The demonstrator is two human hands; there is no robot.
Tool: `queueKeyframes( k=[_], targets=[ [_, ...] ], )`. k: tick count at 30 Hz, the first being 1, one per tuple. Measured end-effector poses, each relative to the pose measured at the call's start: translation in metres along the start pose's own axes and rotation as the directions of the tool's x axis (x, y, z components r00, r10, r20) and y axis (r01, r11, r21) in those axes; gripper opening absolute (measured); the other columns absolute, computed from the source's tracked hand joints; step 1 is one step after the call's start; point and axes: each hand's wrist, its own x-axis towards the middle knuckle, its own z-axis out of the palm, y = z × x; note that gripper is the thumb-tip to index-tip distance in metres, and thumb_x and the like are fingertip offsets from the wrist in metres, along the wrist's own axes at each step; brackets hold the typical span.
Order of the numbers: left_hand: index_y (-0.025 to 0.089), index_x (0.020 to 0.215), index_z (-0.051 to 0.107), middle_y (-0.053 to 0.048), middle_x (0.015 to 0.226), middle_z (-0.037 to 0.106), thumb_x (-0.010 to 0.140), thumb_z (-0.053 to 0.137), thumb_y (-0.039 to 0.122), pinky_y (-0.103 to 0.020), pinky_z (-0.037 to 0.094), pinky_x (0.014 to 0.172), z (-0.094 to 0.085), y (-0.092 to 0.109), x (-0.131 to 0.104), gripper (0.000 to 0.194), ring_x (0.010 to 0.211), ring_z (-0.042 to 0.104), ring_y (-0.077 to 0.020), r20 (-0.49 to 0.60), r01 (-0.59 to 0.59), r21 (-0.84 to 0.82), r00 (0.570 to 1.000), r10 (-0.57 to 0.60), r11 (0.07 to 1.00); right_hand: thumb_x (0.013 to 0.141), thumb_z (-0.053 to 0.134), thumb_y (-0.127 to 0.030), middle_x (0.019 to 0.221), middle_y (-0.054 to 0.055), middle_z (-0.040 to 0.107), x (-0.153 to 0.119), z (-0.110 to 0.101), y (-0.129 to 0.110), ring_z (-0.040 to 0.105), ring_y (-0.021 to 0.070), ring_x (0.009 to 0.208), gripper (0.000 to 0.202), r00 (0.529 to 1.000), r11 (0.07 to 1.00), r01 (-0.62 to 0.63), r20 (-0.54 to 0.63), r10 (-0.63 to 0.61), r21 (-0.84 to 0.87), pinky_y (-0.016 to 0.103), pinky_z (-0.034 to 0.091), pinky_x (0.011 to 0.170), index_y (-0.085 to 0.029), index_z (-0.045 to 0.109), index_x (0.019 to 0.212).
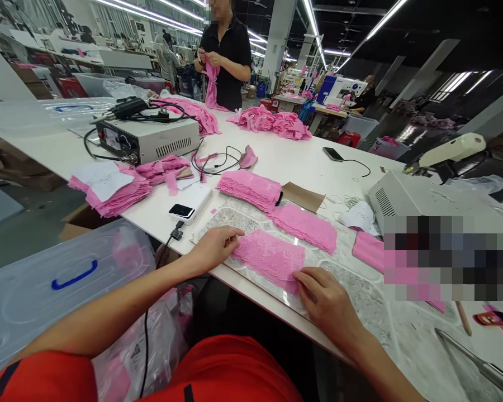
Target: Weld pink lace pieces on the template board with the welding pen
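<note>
A pink lace fabric piece [272, 255] lies on the marbled mat [360, 290] close to the table's front edge. Its left end is pinched between the thumb and fingers of my left hand [218, 245]. At its lower right corner, my right hand [324, 293] grips the edge the same way, fingers closed. Just beyond the piece sit two stacks of similar pink lace, one nearer [305, 226] and one farther left [249, 188]. How many layers are under my fingers cannot be made out.
A white power bank [193, 204], a grey box with cables [151, 137] and a pink fabric pile [117, 192] are on the left. Brown card [302, 197] and a phone [332, 154] lie farther back. Tweezers [473, 357] rest at right. A person [226, 56] handles pink fabric across the table.
</note>
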Motion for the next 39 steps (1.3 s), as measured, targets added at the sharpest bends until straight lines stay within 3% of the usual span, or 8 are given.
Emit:
queueKeyframes(
  k=[7,17,39],
  targets=[
    [0.016,0.106,0.070,-0.004,0.090,0.071,0.085,0.053,0.017,-0.023,0.047,0.070,-0.003,-0.006,0.004,0.027,0.073,0.062,-0.0134,0.010,-0.033,0.041,0.999,0.033,0.999,0.089,0.051,-0.015,0.086,0.006,0.069,0.000,-0.003,-0.005,0.064,0.0153,0.077,0.018,1.000,0.999,-0.026,0.013,0.026,0.022,0.030,0.054,0.071,-0.020,0.067,0.094],
    [0.017,0.106,0.069,-0.004,0.090,0.070,0.085,0.055,0.012,-0.023,0.049,0.073,-0.011,-0.009,-0.005,0.025,0.075,0.062,-0.0124,0.025,-0.065,0.093,0.998,0.063,0.994,0.088,0.051,-0.010,0.084,0.005,0.067,-0.001,-0.003,-0.018,0.062,0.0146,0.075,0.021,0.999,0.997,0.046,-0.025,-0.045,0.055,0.029,0.053,0.069,-0.021,0.067,0.096],
    [0.017,0.113,0.064,-0.004,0.091,0.065,0.093,0.044,0.017,-0.023,0.049,0.075,-0.012,-0.022,-0.027,0.028,0.079,0.061,-0.0118,-0.123,-0.141,0.118,0.980,0.155,0.983,0.085,0.056,-0.010,0.084,0.006,0.066,0.000,0.001,-0.028,0.060,0.0156,0.073,0.019,0.996,0.992,0.084,-0.018,-0.082,0.096,0.030,0.052,0.066,-0.017,0.061,0.102]
  ],
)
